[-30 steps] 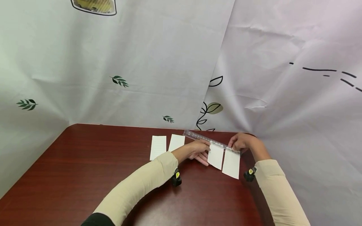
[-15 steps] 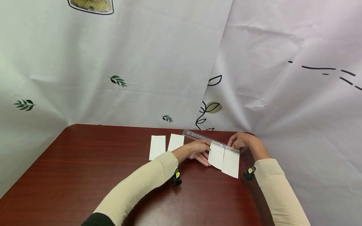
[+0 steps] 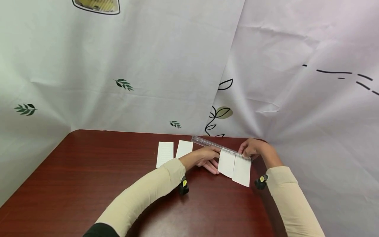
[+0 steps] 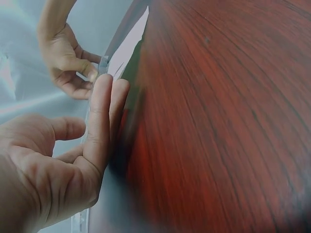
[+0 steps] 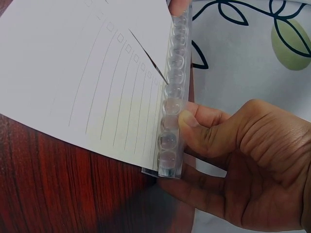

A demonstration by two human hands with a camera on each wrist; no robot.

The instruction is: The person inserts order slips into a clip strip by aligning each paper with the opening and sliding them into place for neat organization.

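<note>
A long clear plastic strip [image 3: 205, 142] with a row of round bumps [image 5: 168, 140] lies slantwise near the table's far edge. Two white paper cards, a left one [image 3: 226, 164] and a right one [image 3: 241, 172], meet it along their top edges; printed lines and small boxes show in the right wrist view. My right hand [image 3: 253, 148] pinches the strip's right end, thumb on the bumps. My left hand [image 3: 208, 159] holds the strip beside the left card, two fingers stretched out straight; in the left wrist view its thumb [image 4: 70, 127] stands on the other side.
Two more white cards lie to the left, a lined one [image 3: 165, 154] and another [image 3: 184, 148] partly behind my left forearm. The dark red wooden table [image 3: 88, 184] ends at a pale printed curtain [image 3: 148, 65].
The left card has shifted slightly right, and the gap between the two cards at the strip has closed to a thin line. My hands stay nearly still over the last half second.
</note>
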